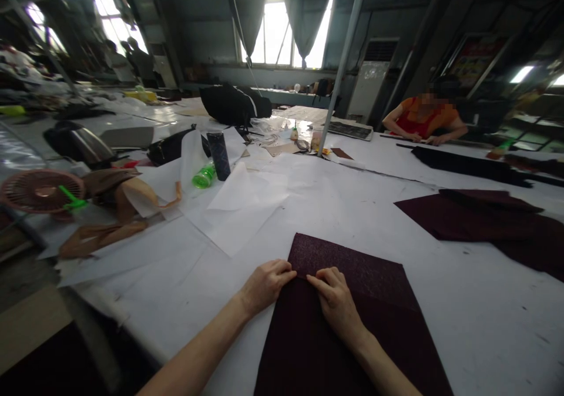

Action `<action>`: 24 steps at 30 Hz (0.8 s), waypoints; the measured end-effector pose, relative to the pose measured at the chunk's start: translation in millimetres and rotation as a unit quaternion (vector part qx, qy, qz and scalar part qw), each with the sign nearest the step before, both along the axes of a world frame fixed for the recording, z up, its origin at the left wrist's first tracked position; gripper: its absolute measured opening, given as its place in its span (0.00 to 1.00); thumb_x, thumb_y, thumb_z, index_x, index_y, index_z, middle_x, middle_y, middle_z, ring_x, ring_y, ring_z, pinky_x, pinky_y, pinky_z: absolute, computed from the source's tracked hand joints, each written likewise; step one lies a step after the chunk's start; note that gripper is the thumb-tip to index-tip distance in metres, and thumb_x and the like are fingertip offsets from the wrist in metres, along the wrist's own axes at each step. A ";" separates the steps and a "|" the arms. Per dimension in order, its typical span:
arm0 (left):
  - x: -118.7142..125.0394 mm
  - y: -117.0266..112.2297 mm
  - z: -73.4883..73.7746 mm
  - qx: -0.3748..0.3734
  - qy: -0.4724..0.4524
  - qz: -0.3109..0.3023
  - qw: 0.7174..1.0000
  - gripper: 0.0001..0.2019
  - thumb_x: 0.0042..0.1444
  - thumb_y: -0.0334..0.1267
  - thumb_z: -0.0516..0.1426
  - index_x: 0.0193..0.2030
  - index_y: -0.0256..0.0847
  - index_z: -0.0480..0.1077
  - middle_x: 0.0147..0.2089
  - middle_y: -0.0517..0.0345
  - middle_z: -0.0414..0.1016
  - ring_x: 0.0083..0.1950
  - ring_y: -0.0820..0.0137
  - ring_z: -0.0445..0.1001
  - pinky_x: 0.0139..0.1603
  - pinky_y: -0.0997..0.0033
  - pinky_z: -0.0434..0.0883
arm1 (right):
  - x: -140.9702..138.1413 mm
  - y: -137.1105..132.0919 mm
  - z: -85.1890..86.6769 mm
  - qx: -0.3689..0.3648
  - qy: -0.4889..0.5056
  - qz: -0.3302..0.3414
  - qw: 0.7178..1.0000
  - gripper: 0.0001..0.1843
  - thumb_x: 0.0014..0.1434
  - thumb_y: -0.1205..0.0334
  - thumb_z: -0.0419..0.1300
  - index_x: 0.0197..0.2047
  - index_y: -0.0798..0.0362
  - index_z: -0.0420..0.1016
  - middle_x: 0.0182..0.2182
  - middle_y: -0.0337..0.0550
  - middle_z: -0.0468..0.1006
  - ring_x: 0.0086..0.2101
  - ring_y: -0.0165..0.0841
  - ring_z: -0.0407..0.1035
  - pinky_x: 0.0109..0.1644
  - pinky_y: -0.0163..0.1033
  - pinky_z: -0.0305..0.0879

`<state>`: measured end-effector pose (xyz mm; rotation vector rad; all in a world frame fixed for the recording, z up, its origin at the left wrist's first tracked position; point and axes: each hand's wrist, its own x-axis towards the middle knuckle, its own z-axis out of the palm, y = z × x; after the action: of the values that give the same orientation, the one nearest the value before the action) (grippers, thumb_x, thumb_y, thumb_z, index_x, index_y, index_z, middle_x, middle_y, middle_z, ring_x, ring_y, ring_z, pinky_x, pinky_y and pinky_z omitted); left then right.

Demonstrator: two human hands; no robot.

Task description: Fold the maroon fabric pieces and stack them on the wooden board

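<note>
A dark maroon piece of fabric (361, 278) lies on the white table (462, 302) right in front of me. My left hand (264, 284) rests at the fabric's left edge with its fingers curled and pinched on that edge. Close beside it, my right hand (335, 299) lies on the fabric, fingers bent and pinching the cloth near the same spot. The two hands almost touch at the fingertips.
More maroon fabric (484, 220) lies at the right, black fabric (467, 167) beyond it. White paper sheets (247, 202), a dark bottle (219, 155), a green bottle (203, 176), a pink fan (37, 191) and brown cloth (110, 208) sit left. A person in orange (423, 120) works at the far side. A pole (341, 61) stands on the table.
</note>
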<state>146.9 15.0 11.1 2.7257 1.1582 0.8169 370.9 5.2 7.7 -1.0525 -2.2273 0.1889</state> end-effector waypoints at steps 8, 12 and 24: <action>1.5 -1.3 -0.2 0.048 0.065 -0.002 0.997 0.11 0.65 0.31 0.48 0.48 0.37 0.69 0.41 0.54 0.71 0.43 0.71 0.70 0.46 0.69 0.72 | -1.1 -1.2 -0.6 0.032 -0.024 -0.008 0.999 0.17 0.64 0.72 0.51 0.50 0.50 0.74 0.36 0.46 0.70 0.38 0.37 0.62 0.44 0.46 0.57; 3.2 -3.3 1.7 0.062 0.114 -0.002 0.992 0.11 0.65 0.30 0.46 0.47 0.37 0.69 0.40 0.54 0.70 0.41 0.70 0.70 0.44 0.69 0.72 | -1.6 -1.3 -0.5 0.021 -0.041 -0.010 0.999 0.18 0.63 0.73 0.50 0.50 0.49 0.74 0.36 0.46 0.70 0.38 0.37 0.62 0.45 0.46 0.56; 27.4 -22.7 27.6 0.049 0.160 0.070 0.983 0.16 0.61 0.27 0.49 0.55 0.33 0.65 0.52 0.48 0.68 0.52 0.62 0.66 0.55 0.60 0.66 | -3.8 -5.1 5.4 -0.006 -0.063 -0.022 0.998 0.17 0.61 0.74 0.52 0.48 0.50 0.74 0.36 0.45 0.70 0.39 0.37 0.61 0.46 0.45 0.54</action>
<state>174.2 -7.7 38.7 2.9641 1.4153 0.4692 367.1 0.1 13.1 -1.1473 -2.3147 0.1187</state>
